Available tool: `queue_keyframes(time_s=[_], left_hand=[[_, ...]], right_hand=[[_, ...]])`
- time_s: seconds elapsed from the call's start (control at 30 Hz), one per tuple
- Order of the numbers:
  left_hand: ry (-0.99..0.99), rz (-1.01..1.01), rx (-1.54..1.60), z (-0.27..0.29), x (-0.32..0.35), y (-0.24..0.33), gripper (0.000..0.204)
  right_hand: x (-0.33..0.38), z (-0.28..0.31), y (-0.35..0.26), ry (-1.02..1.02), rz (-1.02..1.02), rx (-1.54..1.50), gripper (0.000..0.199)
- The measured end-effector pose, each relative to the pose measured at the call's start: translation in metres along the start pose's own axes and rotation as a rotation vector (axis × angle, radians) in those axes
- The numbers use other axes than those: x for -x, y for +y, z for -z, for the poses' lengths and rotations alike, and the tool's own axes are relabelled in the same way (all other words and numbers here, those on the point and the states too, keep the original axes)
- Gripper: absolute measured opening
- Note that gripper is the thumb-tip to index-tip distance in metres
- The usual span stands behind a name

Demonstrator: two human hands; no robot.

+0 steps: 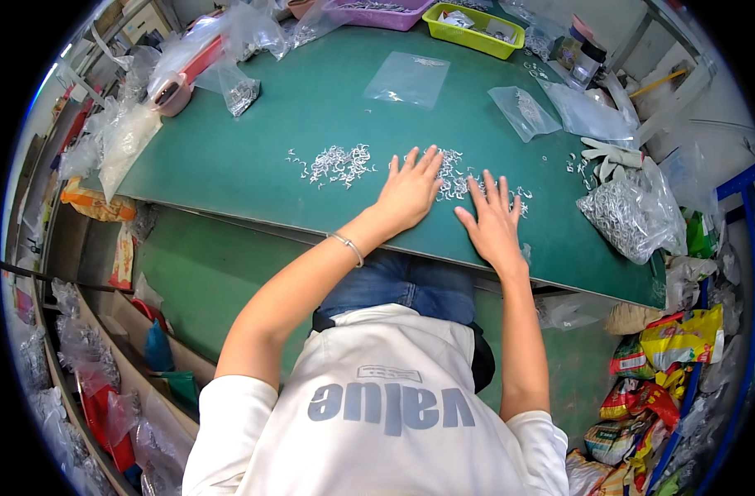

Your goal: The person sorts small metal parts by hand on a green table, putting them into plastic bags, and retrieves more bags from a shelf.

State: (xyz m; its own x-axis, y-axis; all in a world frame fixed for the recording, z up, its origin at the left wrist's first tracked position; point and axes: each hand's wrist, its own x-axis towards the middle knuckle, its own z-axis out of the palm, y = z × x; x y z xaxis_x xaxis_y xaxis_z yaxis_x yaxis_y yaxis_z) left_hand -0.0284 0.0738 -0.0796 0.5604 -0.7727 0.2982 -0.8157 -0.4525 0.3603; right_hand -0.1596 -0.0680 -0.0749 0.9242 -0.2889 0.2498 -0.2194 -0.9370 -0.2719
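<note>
- Resting outspread, grasping nothing: the fingers of the left hand point(407, 198) and right hand point(495, 231), over small metal pieces point(452, 175) on the tabletop point(311, 95).
- Probably parted already: the separate pile point(338, 165) leftward.
- Probably still unsorted: pieces around both hands.

glossy metal, clear plastic, matt cloth

the small curved pieces point(341, 165) look like glossy metal, the bracelet point(352, 245) polished metal. the counter point(303, 91) is smooth, faintly shiny. the flat bag point(402, 84) is clear, glossy plastic; the shirt point(386, 351), matt cloth.
</note>
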Motion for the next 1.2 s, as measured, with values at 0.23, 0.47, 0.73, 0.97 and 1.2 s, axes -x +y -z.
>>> queue_keyframes(time_s=[0.23, 0.47, 0.73, 0.97, 1.2], left_hand=[[-0.126, -0.050, -0.132, -0.010, -0.007, 0.016, 0.049], [-0.101, -0.066, -0.160, 0.008, 0.002, -0.003, 0.036], [-0.042, 0.049, -0.217, 0.024, 0.018, 0.000, 0.043], [0.007, 0.088, -0.085, 0.026, 0.010, -0.016, 0.041], [-0.024, 0.125, -0.111, 0.034, 0.022, -0.030, 0.042]], right_hand=[[-0.004, -0.007, 0.022, 0.057, -0.281, 0.059, 0.068], [-0.012, -0.015, -0.001, 0.010, 0.164, -0.161, 0.052], [-0.007, 0.003, 0.020, -0.017, 0.027, -0.092, 0.050], [-0.033, 0.005, -0.009, -0.122, 0.235, -0.149, 0.051], [-0.029, 0.018, 0.020, -0.123, 0.089, 0.101, 0.043]])
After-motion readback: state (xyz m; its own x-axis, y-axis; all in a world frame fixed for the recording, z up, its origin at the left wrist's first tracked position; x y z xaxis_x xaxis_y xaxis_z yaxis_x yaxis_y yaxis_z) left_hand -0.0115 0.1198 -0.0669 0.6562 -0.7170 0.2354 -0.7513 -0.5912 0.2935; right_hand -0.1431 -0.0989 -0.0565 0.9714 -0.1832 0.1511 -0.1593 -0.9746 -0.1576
